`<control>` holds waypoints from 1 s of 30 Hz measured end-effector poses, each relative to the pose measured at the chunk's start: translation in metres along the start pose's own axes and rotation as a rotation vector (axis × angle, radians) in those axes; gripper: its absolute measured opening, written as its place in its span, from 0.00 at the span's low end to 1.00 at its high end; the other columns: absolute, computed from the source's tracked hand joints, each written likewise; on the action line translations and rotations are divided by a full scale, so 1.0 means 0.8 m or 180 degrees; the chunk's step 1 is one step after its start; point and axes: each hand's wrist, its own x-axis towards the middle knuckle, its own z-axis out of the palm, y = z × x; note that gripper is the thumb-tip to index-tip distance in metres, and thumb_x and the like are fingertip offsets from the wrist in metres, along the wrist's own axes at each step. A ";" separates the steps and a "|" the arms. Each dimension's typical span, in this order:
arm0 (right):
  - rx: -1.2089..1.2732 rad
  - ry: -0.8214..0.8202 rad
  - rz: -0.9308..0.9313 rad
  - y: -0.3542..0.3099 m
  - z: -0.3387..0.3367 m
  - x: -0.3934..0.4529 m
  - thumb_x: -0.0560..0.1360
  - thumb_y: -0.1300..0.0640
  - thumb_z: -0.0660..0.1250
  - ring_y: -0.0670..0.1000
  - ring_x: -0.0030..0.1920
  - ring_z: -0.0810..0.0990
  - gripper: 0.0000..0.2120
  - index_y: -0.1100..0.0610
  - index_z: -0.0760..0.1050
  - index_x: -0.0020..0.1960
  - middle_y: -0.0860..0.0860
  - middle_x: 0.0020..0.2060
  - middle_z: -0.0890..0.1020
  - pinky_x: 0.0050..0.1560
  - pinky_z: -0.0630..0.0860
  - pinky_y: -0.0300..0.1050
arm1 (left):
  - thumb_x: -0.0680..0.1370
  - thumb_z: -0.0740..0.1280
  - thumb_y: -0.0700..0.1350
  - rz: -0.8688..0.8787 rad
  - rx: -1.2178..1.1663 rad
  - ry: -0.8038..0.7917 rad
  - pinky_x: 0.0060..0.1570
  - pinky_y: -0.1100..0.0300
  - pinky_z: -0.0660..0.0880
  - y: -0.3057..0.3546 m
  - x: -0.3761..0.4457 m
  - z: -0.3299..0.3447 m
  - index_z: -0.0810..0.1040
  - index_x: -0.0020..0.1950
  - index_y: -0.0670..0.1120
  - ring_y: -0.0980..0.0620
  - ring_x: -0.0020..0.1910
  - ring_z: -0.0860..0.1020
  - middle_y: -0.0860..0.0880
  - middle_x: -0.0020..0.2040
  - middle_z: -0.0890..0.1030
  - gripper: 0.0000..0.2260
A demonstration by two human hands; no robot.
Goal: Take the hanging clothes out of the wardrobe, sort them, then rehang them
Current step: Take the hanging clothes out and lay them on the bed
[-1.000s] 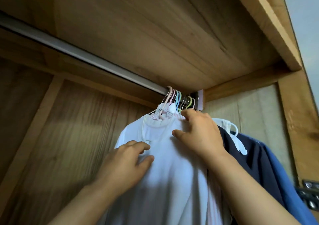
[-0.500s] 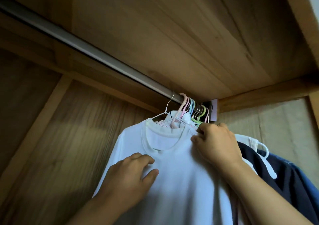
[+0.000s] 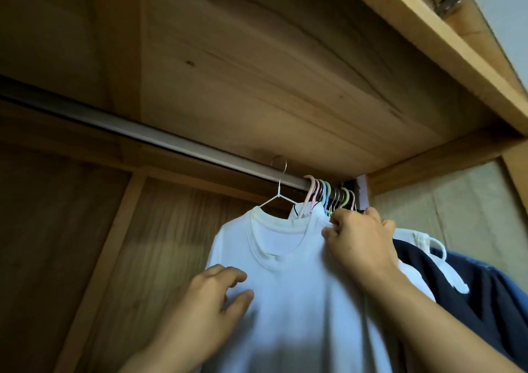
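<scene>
- The right hand [image 3: 360,247] pinches the white T-shirt [image 3: 288,295] at its shoulder seam, probably to steer it off the rail [image 3: 160,141].
- The left hand [image 3: 213,307], fingers spread and relaxed, rests on the shirt's chest, steadying it.
- Its wire hanger [image 3: 278,189] hangs beside the crowded pastel hangers [image 3: 325,192]; the dark garments [image 3: 445,289] press close on the right.

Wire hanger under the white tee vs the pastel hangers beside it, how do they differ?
The wire hanger is thin metal; the pastel hangers are thicker and coloured pink, blue and green. The wire hanger hangs alone, left of the rest; the pastel hangers are bunched tight at the rail's right end. Both hook over the same rail.
</scene>
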 end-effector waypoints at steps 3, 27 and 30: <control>0.0178 0.0114 0.0156 0.001 -0.012 -0.005 0.75 0.55 0.59 0.55 0.54 0.67 0.05 0.51 0.68 0.40 0.48 0.33 0.69 0.45 0.55 0.47 | 0.75 0.63 0.60 -0.0011 0.0069 -0.0023 0.44 0.67 0.72 0.000 -0.010 -0.012 0.76 0.55 0.59 0.62 0.42 0.76 0.63 0.46 0.73 0.12; 0.1014 -0.0748 0.0743 0.123 -0.202 -0.405 0.62 0.37 0.61 0.43 0.40 0.73 0.15 0.42 0.75 0.43 0.46 0.32 0.72 0.42 0.65 0.24 | 0.79 0.48 0.65 0.0562 -0.0799 -0.0432 0.43 0.56 0.69 0.100 -0.196 0.076 0.73 0.46 0.52 0.51 0.43 0.75 0.53 0.41 0.78 0.22; 0.1001 -0.0968 0.0980 0.137 -0.250 -0.456 0.63 0.37 0.63 0.42 0.42 0.72 0.13 0.44 0.76 0.41 0.47 0.30 0.71 0.42 0.65 0.24 | 0.79 0.53 0.55 0.0549 -0.0909 -0.0337 0.39 0.56 0.66 0.140 -0.249 0.080 0.76 0.41 0.46 0.51 0.39 0.72 0.48 0.37 0.79 0.18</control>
